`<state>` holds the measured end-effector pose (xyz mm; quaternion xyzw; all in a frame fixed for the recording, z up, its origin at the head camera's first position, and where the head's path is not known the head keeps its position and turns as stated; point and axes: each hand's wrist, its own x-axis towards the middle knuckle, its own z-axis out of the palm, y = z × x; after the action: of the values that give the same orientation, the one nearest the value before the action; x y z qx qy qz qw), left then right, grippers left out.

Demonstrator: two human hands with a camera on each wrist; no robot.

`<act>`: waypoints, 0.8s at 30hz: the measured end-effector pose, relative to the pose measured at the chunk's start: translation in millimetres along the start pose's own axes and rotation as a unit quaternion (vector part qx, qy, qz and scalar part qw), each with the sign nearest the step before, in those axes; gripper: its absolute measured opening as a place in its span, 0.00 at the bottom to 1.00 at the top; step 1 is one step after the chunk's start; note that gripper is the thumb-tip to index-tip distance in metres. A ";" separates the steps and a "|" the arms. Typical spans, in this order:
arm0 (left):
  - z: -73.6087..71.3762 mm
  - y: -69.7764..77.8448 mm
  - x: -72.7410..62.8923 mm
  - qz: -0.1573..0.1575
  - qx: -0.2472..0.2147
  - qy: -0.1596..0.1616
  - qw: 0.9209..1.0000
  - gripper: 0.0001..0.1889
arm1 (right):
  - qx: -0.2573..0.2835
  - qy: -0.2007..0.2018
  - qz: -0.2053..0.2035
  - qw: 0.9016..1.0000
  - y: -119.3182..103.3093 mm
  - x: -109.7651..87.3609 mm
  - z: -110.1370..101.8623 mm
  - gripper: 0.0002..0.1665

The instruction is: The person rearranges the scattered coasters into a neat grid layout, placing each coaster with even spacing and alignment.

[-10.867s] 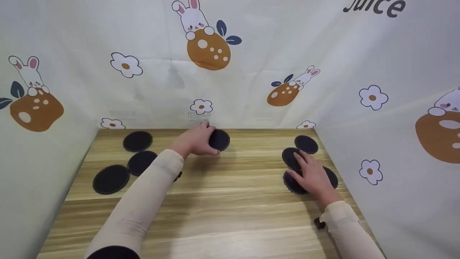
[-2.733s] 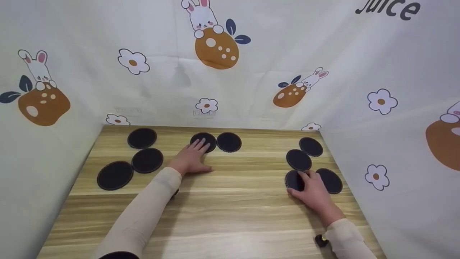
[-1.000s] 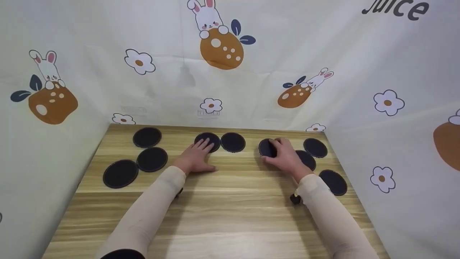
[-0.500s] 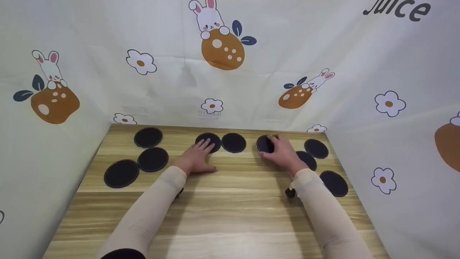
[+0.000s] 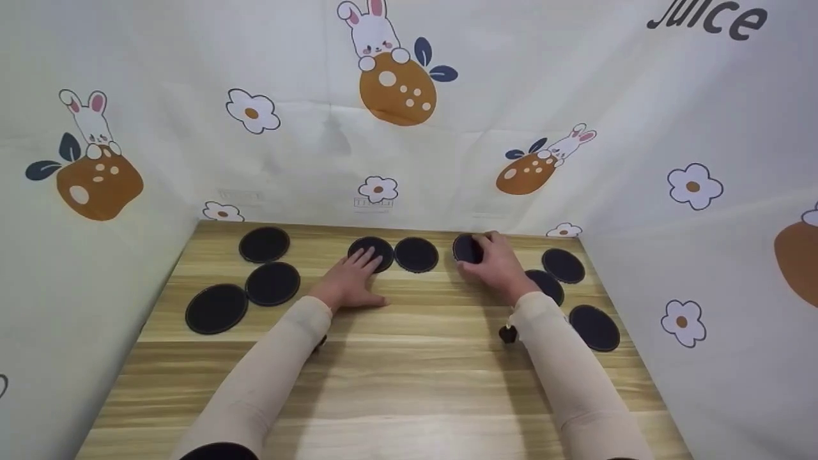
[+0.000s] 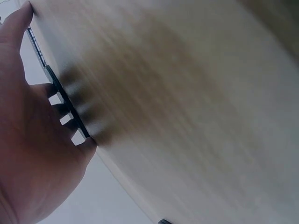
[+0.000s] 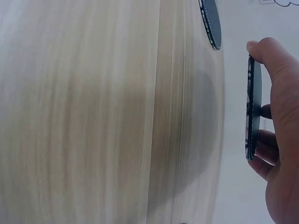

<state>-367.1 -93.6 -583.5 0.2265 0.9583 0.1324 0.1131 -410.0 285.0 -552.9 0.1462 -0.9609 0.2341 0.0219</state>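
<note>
A thin, round black disc with pale stitching round its rim (image 5: pixel 468 248), called here the held disc, is in the grip of the right hand (image 5: pixel 501 267). The hand is clamped on it: the thumb presses the near edge and curled fingers take the far edge, so the disc's right part sits inside the grip and its left part sticks out past it. In the right wrist view it is raised off the table, its flat face close to parallel with the top.

Just left of the held disc, apart from it, lies a bare black disc (image 5: pixel 416 255). Beyond that, further left, is a covered black disc (image 5: pixel 386 248), which the left hand (image 5: pixel 348 281) touches with straight, spread fingers, its thumb stretched out to the side.

To the right of the held disc, nearer the person, lie three more black discs (image 5: pixel 595 327), one partly hidden by the right wrist. Well to its left is another group of three (image 5: pixel 273 283), close together.

Below the held disc spreads a striped wood-grain table (image 5: pixel 409 383); behind it hangs a pale cloth printed with rabbits, oranges and flowers (image 5: pixel 441 160).
</note>
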 end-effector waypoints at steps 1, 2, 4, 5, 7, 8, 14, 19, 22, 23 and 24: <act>0.7 -1.0 1.0 -0.001 0.002 -0.002 1.000 0.61 | -0.002 0.002 -0.002 1.000 -0.2 1.1 0.8 0.53; 1.4 -2.0 1.8 0.000 0.002 -0.002 1.000 0.61 | -0.002 0.005 -0.002 1.000 -0.4 2.3 1.7 0.53; 3.3 -4.8 4.5 -0.001 0.006 -0.005 1.000 0.61 | -0.002 0.011 0.001 1.000 -0.4 4.7 4.1 0.53; 4.2 -5.9 5.5 0.000 0.006 -0.003 1.000 0.62 | -0.002 0.015 0.001 1.000 -0.5 5.7 5.2 0.53; 5.2 -7.1 6.6 0.001 0.008 -0.001 1.000 0.62 | 0.000 0.023 0.000 1.000 -0.2 7.5 8.2 0.52; 5.4 -7.3 7.1 0.000 0.009 -0.002 1.000 0.62 | 0.000 0.027 0.000 1.000 -0.1 8.2 9.7 0.52; 3.7 -5.3 5.7 -0.003 0.008 -0.005 1.000 0.62 | -0.009 0.040 -0.015 0.999 -1.4 10.7 18.0 0.52; 6.2 -7.6 7.2 -0.002 0.005 -0.004 1.000 0.62 | -0.015 0.037 -0.013 0.999 -2.3 13.5 23.2 0.53; 7.7 -8.2 8.0 -0.001 0.003 -0.002 1.000 0.62 | -0.022 0.029 -0.003 0.999 -1.2 15.3 27.9 0.54; 7.9 -7.9 8.0 -0.002 0.004 -0.001 1.000 0.61 | -0.024 0.026 0.001 0.999 -0.8 15.7 29.7 0.54; 7.9 -7.5 7.8 -0.002 0.004 0.000 1.000 0.61 | -0.024 0.023 0.005 0.999 -0.5 16.1 31.6 0.55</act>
<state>-374.8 -94.9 -594.5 0.2255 0.9592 0.1283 0.1126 -424.4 265.8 -579.0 0.1356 -0.9661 0.2147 0.0459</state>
